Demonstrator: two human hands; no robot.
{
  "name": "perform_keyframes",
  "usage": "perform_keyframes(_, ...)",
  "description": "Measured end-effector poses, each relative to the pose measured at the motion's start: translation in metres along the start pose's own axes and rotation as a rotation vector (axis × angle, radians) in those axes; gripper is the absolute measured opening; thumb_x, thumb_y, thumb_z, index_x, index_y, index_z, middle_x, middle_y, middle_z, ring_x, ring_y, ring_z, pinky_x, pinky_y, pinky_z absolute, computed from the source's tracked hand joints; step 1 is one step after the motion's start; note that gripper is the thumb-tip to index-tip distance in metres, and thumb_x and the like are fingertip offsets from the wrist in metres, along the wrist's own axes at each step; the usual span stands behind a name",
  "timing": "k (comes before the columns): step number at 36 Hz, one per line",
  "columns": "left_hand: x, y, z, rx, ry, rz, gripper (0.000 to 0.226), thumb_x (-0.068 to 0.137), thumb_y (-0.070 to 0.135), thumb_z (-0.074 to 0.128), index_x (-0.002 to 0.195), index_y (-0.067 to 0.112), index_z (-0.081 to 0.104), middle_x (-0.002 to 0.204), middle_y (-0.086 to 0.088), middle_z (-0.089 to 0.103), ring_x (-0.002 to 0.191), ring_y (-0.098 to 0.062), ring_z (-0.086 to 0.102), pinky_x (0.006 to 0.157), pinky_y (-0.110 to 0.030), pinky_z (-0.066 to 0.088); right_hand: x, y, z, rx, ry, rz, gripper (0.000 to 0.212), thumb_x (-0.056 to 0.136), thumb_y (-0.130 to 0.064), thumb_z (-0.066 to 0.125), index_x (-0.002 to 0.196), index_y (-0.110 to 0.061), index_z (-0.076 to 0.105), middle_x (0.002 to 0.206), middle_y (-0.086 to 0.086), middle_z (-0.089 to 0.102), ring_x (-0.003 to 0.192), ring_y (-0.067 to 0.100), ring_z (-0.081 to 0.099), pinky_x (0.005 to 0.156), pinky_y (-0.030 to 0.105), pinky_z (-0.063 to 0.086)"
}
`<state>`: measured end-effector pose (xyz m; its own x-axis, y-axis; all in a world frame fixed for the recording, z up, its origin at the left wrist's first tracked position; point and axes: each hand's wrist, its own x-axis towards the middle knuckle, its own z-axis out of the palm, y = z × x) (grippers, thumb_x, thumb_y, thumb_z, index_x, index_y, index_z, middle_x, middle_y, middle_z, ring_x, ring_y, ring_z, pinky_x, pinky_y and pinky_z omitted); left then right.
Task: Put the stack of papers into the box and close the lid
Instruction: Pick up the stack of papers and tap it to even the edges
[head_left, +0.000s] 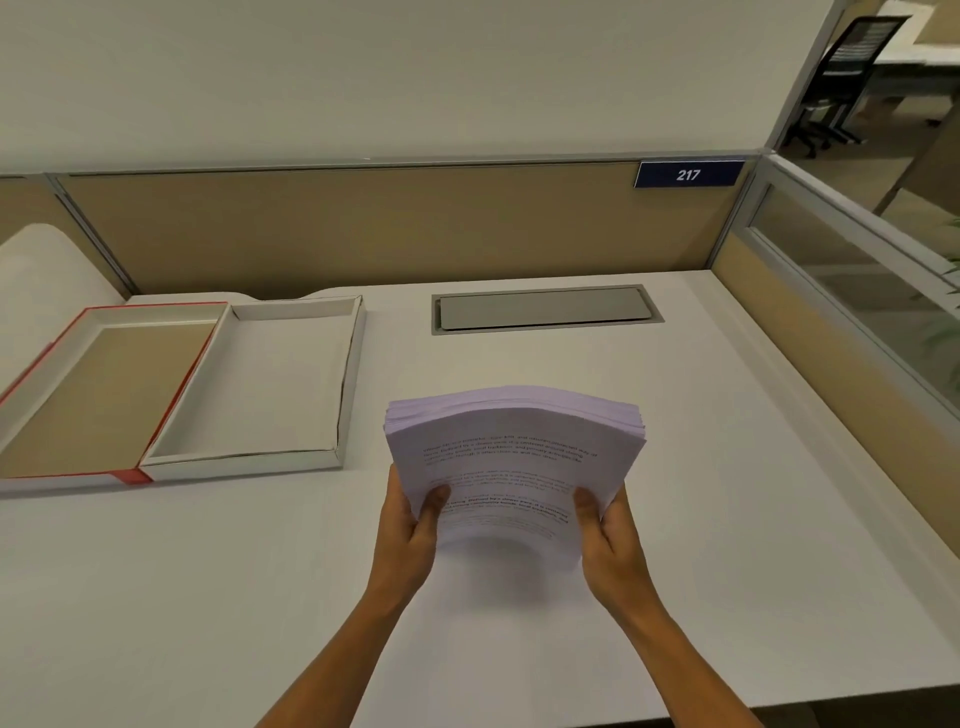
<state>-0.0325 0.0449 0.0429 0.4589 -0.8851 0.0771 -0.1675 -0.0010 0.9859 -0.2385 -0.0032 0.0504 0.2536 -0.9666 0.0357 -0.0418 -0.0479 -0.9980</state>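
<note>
Held above a white office desk, a thick stack of pale lilac printed paper sheets, gripped at its near corners by both bare hands and bowed upward through the middle, far edge fanned slightly. Left hand clamped on the near-left corner, thumb on the top sheet and fingers underneath; right hand clamped likewise on the near-right corner. Off to the left and well apart from the stack, a shallow white cardboard box tray, open and with nothing visible inside. Touching its left side, a tan-lined, red-edged cardboard lid, lying upturned and seemingly joined to the tray along that shared edge, though the hinge itself not clear enough to confirm. Behind, a beige fabric partition with a blue number plate reading 217, and a grey cable hatch set flush in the desk. Step in hand, by the look of it: carrying the papers toward the box, nothing yet placed. Next move likely a swing leftward and away from the body, then a squaring of the sheets over the tray and a level lowering, so the corners clear the low walls. Sagging grip a concern, since loose sheets could splay or catch on the rim. Lid closing afterward, folded rightward over the tray.
</note>
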Motion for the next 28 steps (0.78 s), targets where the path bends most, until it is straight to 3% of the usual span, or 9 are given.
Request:
perform_keyframes(3, 0.002, 0.002, 0.001, -0.016, -0.006, 0.015, 0.052, 0.094, 0.019, 0.055, 0.142, 0.012, 0.037, 0.123, 0.001, 0.056, 0.107, 0.005, 0.055, 0.086, -0.011, 0.051, 0.003, -0.004, 0.000, -0.013, 0.013, 0.004, 0.041, 0.097, -0.033, 0.041, 0.132, -0.053, 0.036, 0.115, -0.031, 0.059, 0.114, -0.002, 0.057, 0.092, 0.022, 0.055)
perform_keyframes(9, 0.003, 0.002, -0.003, -0.034, -0.001, 0.047, 0.059, 0.088, 0.025, 0.052, 0.143, 0.012, 0.035, 0.124, 0.003, 0.055, 0.109, 0.004, 0.055, 0.088, -0.012, 0.051, 0.006, -0.007, -0.002, -0.014, -0.005, 0.012, 0.047, 0.096, -0.035, 0.041, 0.142, -0.043, 0.034, 0.119, -0.025, 0.059, 0.115, 0.000, 0.057, 0.092, 0.022, 0.055)
perform_keyframes(12, 0.000, -0.007, -0.003, 0.005, -0.048, 0.034, 0.049, 0.096, 0.019, 0.051, 0.139, 0.036, 0.035, 0.123, 0.015, 0.055, 0.112, 0.004, 0.054, 0.093, -0.016, 0.051, 0.001, 0.002, -0.003, -0.014, -0.038, 0.050, 0.047, 0.097, -0.035, 0.039, 0.141, -0.047, 0.031, 0.120, -0.029, 0.057, 0.117, -0.004, 0.055, 0.091, 0.017, 0.053)
perform_keyframes(14, -0.004, -0.011, -0.004, 0.062, -0.077, 0.025, 0.062, 0.100, 0.007, 0.045, 0.128, 0.061, 0.035, 0.119, 0.028, 0.053, 0.116, 0.004, 0.052, 0.093, -0.013, 0.049, -0.003, 0.008, -0.004, -0.030, -0.054, 0.075, 0.045, 0.097, -0.035, 0.037, 0.138, -0.052, 0.028, 0.119, -0.036, 0.055, 0.117, -0.008, 0.053, 0.088, 0.011, 0.051)
perform_keyframes(18, -0.008, -0.018, -0.006, 0.116, -0.116, -0.008, 0.073, 0.101, 0.003, 0.040, 0.120, 0.074, 0.035, 0.115, 0.039, 0.051, 0.117, 0.006, 0.050, 0.089, -0.008, 0.047, -0.005, 0.013, -0.006, -0.067, -0.062, 0.112, 0.045, 0.096, -0.036, 0.036, 0.138, -0.051, 0.028, 0.123, -0.030, 0.055, 0.115, -0.010, 0.053, 0.083, 0.007, 0.049)
perform_keyframes(21, -0.006, -0.020, -0.007, 0.133, -0.092, -0.021, 0.064, 0.101, 0.004, 0.043, 0.121, 0.065, 0.041, 0.111, 0.041, 0.055, 0.112, 0.011, 0.053, 0.085, -0.007, 0.049, -0.002, 0.014, -0.007, -0.082, -0.031, 0.109, 0.042, 0.101, -0.027, 0.038, 0.141, -0.038, 0.036, 0.128, -0.015, 0.057, 0.113, -0.007, 0.056, 0.083, 0.010, 0.051)
perform_keyframes(23, -0.003, -0.021, -0.007, 0.124, -0.065, -0.018, 0.050, 0.100, 0.006, 0.047, 0.124, 0.049, 0.044, 0.115, 0.029, 0.059, 0.108, 0.011, 0.056, 0.084, -0.009, 0.051, 0.001, 0.013, -0.009, -0.093, -0.006, 0.098, 0.038, 0.104, -0.019, 0.040, 0.139, -0.033, 0.042, 0.126, -0.012, 0.060, 0.110, -0.005, 0.059, 0.081, 0.010, 0.053)
perform_keyframes(26, 0.002, -0.021, -0.010, 0.125, -0.053, -0.013, 0.036, 0.098, 0.007, 0.052, 0.122, 0.035, 0.050, 0.116, 0.016, 0.062, 0.104, -0.006, 0.062, 0.082, -0.011, 0.054, 0.006, 0.010, -0.010, -0.124, 0.021, 0.085, 0.033, 0.103, -0.020, 0.042, 0.130, -0.038, 0.049, 0.121, -0.015, 0.063, 0.107, -0.004, 0.060, 0.078, 0.012, 0.054)
perform_keyframes(28, 0.004, -0.020, -0.012, 0.126, -0.052, -0.030, 0.033, 0.097, 0.009, 0.055, 0.117, 0.036, 0.053, 0.113, 0.016, 0.064, 0.101, -0.009, 0.065, 0.080, -0.014, 0.056, 0.010, 0.008, -0.011, -0.151, 0.027, 0.082, 0.028, 0.102, -0.024, 0.044, 0.122, -0.042, 0.051, 0.117, -0.017, 0.065, 0.106, -0.001, 0.062, 0.077, 0.016, 0.056)
